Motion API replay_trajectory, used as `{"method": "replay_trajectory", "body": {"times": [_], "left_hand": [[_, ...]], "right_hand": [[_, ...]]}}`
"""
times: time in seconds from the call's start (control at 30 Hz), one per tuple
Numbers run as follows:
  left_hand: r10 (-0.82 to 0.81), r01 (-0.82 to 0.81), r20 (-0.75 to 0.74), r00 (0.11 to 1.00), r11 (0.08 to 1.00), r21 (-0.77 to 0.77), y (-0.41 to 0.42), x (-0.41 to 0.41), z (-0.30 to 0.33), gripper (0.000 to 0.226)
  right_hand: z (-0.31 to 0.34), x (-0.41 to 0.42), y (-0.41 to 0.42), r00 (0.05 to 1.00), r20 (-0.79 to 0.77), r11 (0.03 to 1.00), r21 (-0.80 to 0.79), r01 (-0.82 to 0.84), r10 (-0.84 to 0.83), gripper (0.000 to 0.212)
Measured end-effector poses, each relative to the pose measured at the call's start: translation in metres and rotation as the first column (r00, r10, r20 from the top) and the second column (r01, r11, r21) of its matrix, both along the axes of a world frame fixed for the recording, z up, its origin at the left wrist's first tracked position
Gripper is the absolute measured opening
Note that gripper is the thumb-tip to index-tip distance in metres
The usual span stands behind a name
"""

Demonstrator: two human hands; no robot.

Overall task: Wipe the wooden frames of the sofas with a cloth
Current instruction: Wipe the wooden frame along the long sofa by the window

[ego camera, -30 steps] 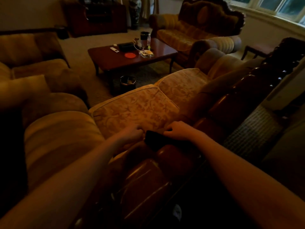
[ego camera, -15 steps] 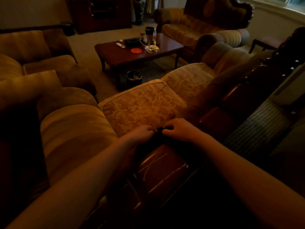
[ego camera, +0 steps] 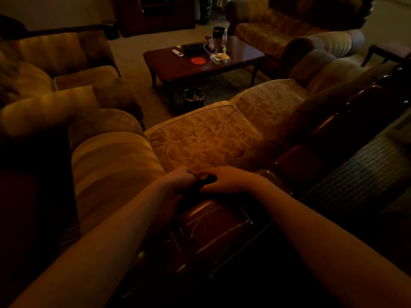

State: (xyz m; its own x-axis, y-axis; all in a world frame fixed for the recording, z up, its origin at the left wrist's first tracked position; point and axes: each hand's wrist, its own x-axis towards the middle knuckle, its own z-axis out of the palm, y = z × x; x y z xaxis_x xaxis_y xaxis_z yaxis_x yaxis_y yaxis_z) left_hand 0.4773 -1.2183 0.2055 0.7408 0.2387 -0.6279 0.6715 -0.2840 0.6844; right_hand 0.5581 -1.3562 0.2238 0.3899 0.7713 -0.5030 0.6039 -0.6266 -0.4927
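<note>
While arms reach forward, left hand and right hand grip dark cloth atop wooden frame.

Both forearms are bare from the bottom edge of the view up to the wrists, with no sleeve, watch, bracelet or glove showing, and the left hand and right hand are likewise bare, no ring discernible in the dim light.

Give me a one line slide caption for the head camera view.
Both hands, left hand and right hand, hold a dark cloth on the sofa's glossy wooden frame.
</note>
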Motion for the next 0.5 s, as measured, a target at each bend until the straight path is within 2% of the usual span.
{"method": "replay_trajectory", "body": {"times": [0.1,0.23,0.3,0.37,0.43,0.5], "left_hand": [[0.050,-0.047,0.049,0.998,0.997,-0.061,0.009,-0.001,0.006,0.020],[0.000,0.007,0.127,0.992,0.999,-0.052,0.026,-0.003,0.012,0.018],[-0.046,0.052,0.135,0.990,0.998,-0.040,0.033,-0.010,0.014,0.016],[-0.103,0.109,0.137,0.985,0.993,-0.038,0.039,-0.018,0.014,0.016],[-0.142,0.149,0.165,0.976,0.988,-0.032,0.044,-0.026,0.013,0.019],[-0.159,0.167,0.196,0.968,0.986,-0.025,0.048,-0.033,0.010,0.021]], "right_hand": [[0.001,-0.013,-0.018,0.986,0.158,0.995,0.092,0.045,-0.059,0.043],[-0.005,-0.018,-0.032,0.924,0.166,0.919,0.260,0.295,-0.344,0.051],[-0.006,-0.023,-0.026,0.854,0.279,0.896,0.208,0.392,-0.439,0.047],[-0.005,-0.031,-0.011,0.789,0.411,0.884,0.116,0.452,-0.457,0.046],[0.003,-0.045,0.007,0.778,0.442,0.875,0.034,0.483,-0.446,0.041],[0.013,-0.065,0.018,0.776,0.415,0.860,0.032,0.509,-0.475,0.036]]}}
